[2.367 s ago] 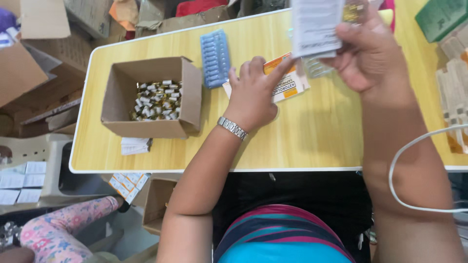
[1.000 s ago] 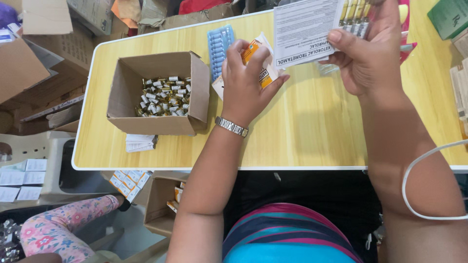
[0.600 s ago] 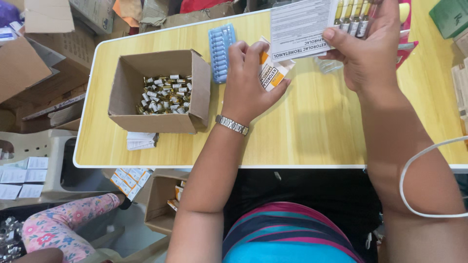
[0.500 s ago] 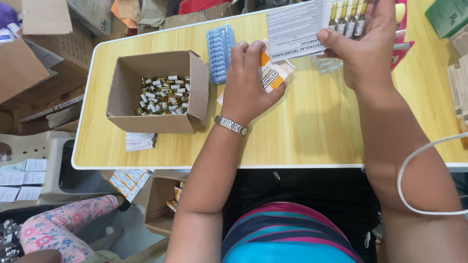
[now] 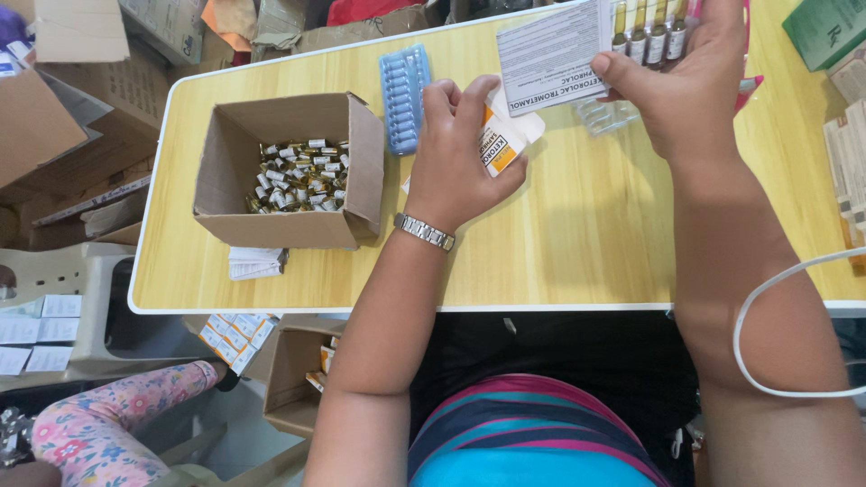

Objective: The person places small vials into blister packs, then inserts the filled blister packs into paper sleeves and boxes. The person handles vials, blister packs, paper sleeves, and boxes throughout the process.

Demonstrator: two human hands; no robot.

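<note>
Barely shifted since before: the left hand (image 5: 465, 153) stays clamped on the small white-and-orange carton (image 5: 502, 144) against the yellow bench (image 5: 586, 243).
Leaflet (image 5: 552, 56) and brown ampoules (image 5: 646, 34) are pinched in the right hand (image 5: 687, 86); loose ampoules fill the cardboard box (image 5: 287, 171), blue tray (image 5: 403, 95) beside it.

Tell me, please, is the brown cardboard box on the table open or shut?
Open: the brown cardboard box has its flaps up, showing small amber vials inside.

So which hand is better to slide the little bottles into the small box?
Probably the right hand: it already holds the brown bottles and paper leaflet, next to the orange-and-white carton gripped by the left hand.
</note>
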